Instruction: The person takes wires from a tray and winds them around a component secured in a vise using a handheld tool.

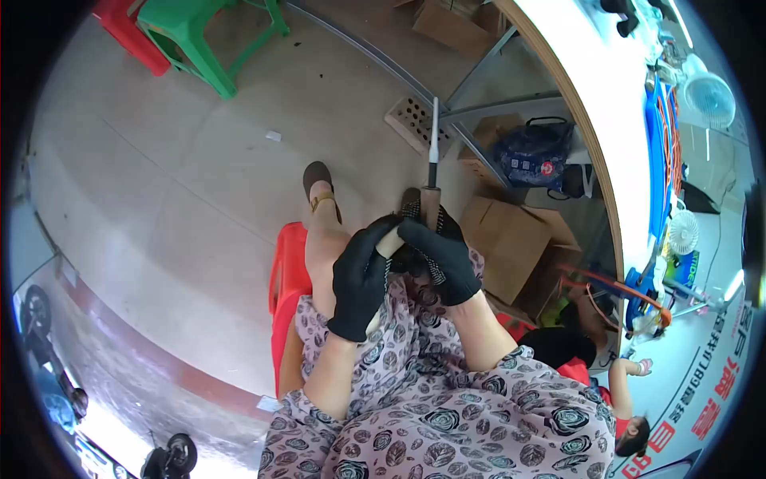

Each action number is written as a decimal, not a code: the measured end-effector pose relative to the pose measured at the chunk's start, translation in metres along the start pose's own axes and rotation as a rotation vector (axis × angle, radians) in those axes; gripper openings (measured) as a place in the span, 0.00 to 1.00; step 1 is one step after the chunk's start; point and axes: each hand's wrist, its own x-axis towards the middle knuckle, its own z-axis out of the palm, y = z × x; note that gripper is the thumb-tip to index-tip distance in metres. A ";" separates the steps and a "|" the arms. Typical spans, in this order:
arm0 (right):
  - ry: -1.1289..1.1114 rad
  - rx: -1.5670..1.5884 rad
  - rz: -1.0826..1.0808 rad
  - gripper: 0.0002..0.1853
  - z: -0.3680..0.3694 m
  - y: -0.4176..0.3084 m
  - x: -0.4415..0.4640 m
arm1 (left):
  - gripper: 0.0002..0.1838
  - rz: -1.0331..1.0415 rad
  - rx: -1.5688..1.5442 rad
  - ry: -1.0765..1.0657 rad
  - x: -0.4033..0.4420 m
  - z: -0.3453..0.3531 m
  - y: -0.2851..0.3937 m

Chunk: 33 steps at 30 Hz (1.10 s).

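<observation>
Both my hands wear black gloves with pale grip dots, held together above my lap. My right hand (445,259) is closed around the brown handle of a slim tool (431,201), which has a dark collar and a long whitish tapered shaft pointing away from me. Its exact kind is unclear. Beside it, my left hand (361,275) is closed, its fingers curled in against the right hand. Bare skin shows at the left glove's thumb area. Whatever lies between the left fingers is hidden. Patterned fabric (447,419) covers my lap beneath both hands.
A white-topped table (594,104) curves along the right, with a blue bag (531,156) and an open cardboard box (507,247) below. A perforated brick (411,120) stands by the table frame. Red (289,267) and green (179,28) stools are leftward. Another person (618,391) sits lower right.
</observation>
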 end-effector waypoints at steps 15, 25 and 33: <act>0.149 -0.180 0.116 0.13 -0.100 0.086 -0.016 | 0.09 -0.145 -0.011 -0.100 0.019 -0.010 -0.038; 0.012 -1.004 -0.002 0.30 -0.130 0.276 0.023 | 0.14 -0.102 0.900 -0.051 -0.058 -0.107 -0.171; 0.041 -0.178 -0.304 0.16 -0.121 0.171 0.008 | 0.13 0.597 0.831 -0.192 -0.009 0.007 -0.037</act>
